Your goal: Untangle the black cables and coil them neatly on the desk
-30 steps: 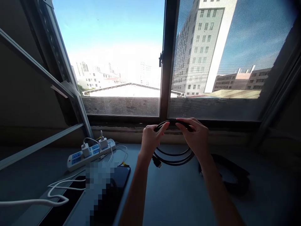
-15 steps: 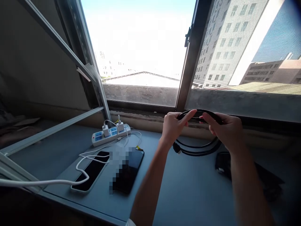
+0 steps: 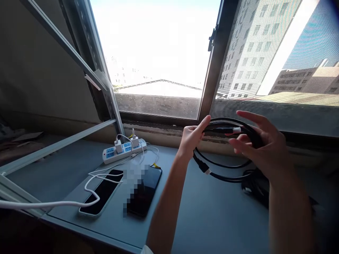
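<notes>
My left hand (image 3: 194, 139) is closed on the left side of a looped black cable (image 3: 227, 180), thumb pressed along the top. Spread wide, my right hand (image 3: 265, 144) has thumb and forefinger well apart. The coil's right side lies loosely between them, against the hand, not pinched. One black plug (image 3: 235, 129) with a pale metal tip points right inside the loop, near the right fingertips. Another cable end (image 3: 203, 167) hangs below my left hand, its pale tip pointing down and right. The coil is held above the desk, in front of the window sill.
A white power strip (image 3: 107, 155) with two chargers stands by the window. Two phones lie nearby: one with a pale edge (image 3: 103, 197), one dark (image 3: 150, 194), with white cords. A dark object (image 3: 255, 192) lies under my right arm. A metal frame (image 3: 60, 141) crosses the left.
My right hand has loosened, its thumb and forefinger spreading apart, and moved slightly right. The loop has widened and one plug shows more clearly. My left hand stays nearly in place.
</notes>
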Motion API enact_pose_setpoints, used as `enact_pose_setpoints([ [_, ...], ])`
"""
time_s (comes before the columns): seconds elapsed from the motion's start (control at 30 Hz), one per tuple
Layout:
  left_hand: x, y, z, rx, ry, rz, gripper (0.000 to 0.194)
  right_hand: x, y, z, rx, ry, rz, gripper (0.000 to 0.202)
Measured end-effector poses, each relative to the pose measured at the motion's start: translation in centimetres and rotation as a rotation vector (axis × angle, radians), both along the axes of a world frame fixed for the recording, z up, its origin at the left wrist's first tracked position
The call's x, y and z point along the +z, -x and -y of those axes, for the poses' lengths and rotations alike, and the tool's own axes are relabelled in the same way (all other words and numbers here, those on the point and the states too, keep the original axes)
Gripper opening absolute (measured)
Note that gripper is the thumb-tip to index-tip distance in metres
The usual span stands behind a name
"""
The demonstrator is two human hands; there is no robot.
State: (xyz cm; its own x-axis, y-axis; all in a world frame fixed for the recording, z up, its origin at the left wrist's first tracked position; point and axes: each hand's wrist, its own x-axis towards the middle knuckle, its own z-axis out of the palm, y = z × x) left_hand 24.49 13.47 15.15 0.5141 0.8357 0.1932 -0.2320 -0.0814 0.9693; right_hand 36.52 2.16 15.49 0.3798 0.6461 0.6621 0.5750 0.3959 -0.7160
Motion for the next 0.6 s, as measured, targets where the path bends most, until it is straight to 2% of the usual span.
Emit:
enact_pose_setpoints([
  [0.1, 0.3, 0.3, 0.3, 0.006, 0.005, -0.016, 0.062, -0.2, 0.5, -0.2, -0.164, -0.088, 0.262, 0.036],
  [0.17, 0.6, 0.5, 0.6, 0.024, -0.02, -0.032, 0.061, -0.4, 0.4, -0.4, -0.204, -0.171, 0.366, 0.024],
  [0.33, 0.6, 0.3, 1.0, 0.004, -0.037, 0.0, 0.057, -0.5, -0.1, -0.4, -0.27, -0.273, 0.457, 0.014],
  [0.47, 0.3, -0.4, 1.0, -0.028, 0.021, 0.029, 0.054, -0.6, -0.4, -0.4, -0.357, -0.249, 0.536, 0.01],
  [0.6, 0.2, -0.7, 0.8, -0.076, 0.081, 0.005, 0.053, -0.9, -0.9, -0.7, -0.402, -0.236, 0.521, 0.013],
])
